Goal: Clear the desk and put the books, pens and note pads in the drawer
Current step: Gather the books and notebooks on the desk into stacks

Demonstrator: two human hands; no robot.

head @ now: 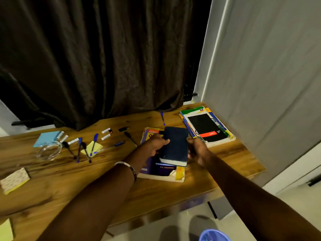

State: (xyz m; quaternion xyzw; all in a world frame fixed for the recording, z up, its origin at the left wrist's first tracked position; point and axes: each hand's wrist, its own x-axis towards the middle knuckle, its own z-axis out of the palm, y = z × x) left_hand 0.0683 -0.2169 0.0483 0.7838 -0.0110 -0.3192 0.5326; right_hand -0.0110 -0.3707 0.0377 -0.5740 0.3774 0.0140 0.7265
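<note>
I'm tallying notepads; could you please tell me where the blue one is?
Head view, desk's far left: the blue notepad lies just behind the glass bowl, markers at its right edge.

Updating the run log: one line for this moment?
both hands gripping dark blue book | atop purple book | pens on desk

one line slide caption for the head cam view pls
Both hands, left hand and right hand, grip a dark blue book above a purple textbook on a cluttered wooden desk.
</note>
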